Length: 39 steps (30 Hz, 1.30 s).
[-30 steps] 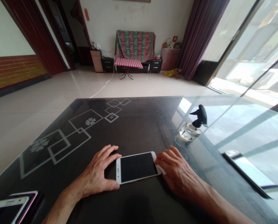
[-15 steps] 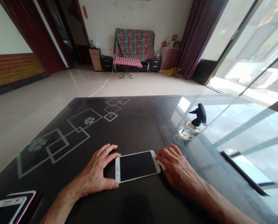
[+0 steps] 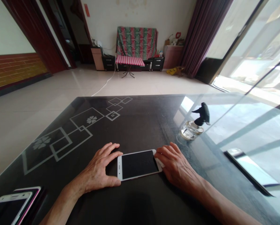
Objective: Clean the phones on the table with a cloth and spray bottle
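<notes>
A white smartphone (image 3: 140,165) with a dark screen lies face up on the dark glossy table. My left hand (image 3: 99,168) grips its left end, thumb at the near corner and index finger at the far corner, the other fingers stretched out. At the opposite end, my right hand (image 3: 174,164) is closed on a small white cloth (image 3: 159,163) and presses it to the phone's right edge. Most of the cloth is hidden under the fingers; whether it is cloth or tissue I cannot tell. Beyond the right hand stands a clear spray bottle (image 3: 191,129) with a black trigger head.
Several phones lie stacked (image 3: 14,204) at the table's near left. Another dark phone (image 3: 250,172) reflects light at the right. White diamond patterns mark the table (image 3: 140,125). Across the floor stand a small striped table (image 3: 129,60) and a low black cabinet (image 3: 157,64).
Both hands keep their places at the phone's ends. My right fingers have shifted slightly at the right edge, moving a little toward the far corner. The whole view has shifted slightly.
</notes>
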Each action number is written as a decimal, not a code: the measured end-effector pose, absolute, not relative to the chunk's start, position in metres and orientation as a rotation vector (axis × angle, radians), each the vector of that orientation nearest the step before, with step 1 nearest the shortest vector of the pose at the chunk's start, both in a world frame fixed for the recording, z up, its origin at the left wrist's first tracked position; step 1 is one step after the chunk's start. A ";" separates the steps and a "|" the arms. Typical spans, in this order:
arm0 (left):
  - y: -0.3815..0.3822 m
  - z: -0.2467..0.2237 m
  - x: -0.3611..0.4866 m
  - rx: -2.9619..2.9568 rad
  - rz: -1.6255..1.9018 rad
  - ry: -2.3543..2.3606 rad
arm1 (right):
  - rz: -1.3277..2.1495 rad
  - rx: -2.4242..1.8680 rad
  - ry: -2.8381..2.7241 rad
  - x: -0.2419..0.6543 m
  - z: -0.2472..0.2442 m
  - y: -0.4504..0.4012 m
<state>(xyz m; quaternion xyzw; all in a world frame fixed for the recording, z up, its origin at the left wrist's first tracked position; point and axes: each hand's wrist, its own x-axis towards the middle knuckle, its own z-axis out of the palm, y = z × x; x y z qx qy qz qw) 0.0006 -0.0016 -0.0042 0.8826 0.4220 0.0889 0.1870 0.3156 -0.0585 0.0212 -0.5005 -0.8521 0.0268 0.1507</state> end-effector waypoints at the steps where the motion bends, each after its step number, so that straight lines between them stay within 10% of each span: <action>1: -0.001 -0.004 0.001 2.487 0.253 1.191 | 0.078 -1.439 -2.445 0.315 0.021 -0.059; 39: -0.008 0.016 0.021 2.407 0.147 1.261 | -0.011 -1.474 -2.346 0.303 0.020 -0.056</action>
